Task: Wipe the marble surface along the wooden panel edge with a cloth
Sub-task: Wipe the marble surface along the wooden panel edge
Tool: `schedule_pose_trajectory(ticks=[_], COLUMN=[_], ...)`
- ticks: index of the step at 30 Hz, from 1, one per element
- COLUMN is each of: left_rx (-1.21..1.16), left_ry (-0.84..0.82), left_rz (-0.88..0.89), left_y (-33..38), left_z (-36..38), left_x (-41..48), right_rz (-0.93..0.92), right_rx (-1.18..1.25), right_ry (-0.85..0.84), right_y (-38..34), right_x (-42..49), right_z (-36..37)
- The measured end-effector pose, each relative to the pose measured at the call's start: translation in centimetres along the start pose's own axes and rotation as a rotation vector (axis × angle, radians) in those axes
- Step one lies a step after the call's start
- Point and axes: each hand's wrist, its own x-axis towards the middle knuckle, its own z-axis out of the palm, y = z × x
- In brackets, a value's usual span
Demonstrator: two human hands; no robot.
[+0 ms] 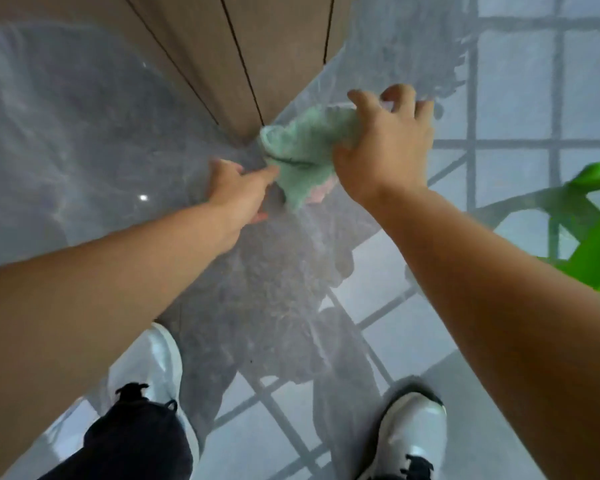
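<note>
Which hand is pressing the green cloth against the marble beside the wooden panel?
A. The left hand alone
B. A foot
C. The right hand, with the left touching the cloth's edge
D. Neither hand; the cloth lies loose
C: the right hand is spread over the cloth on the marble at the panel corner, while the left hand only reaches its near edge.

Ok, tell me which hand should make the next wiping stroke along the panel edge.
Right. The right hand already presses the green cloth onto the marble surface beside the wooden panel. The left hand only touches the cloth's near edge with a fingertip.
</note>
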Motion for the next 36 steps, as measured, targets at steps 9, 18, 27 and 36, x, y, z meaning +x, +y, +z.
schedule_pose_trajectory(ticks=[9, 18, 27, 36], left_rx=[1.013, 0.912, 0.716, 0.641], left_ry=[0.597, 0.731, 0.795, 0.842], left_rz=[0.454, 0.545, 0.354, 0.405], left_y=[-19.0, -19.4, -18.9, -19.2], left_z=[-5.6, -5.7, -2.6, -2.3], left_x=[7.5, 8.3, 8.5, 8.9], right_rz=[-0.32, -0.734, -0.935, -0.252], right_rx=[-0.225, -0.338, -0.567, -0.474], right_ry=[-0.169, -0.171, -0.272, -0.274], right_y=[1.1, 0.3, 6.8, 4.6], right_x=[2.8, 1.6, 13.6, 12.3], right_z=[16.1, 18.0, 11.1, 12.6])
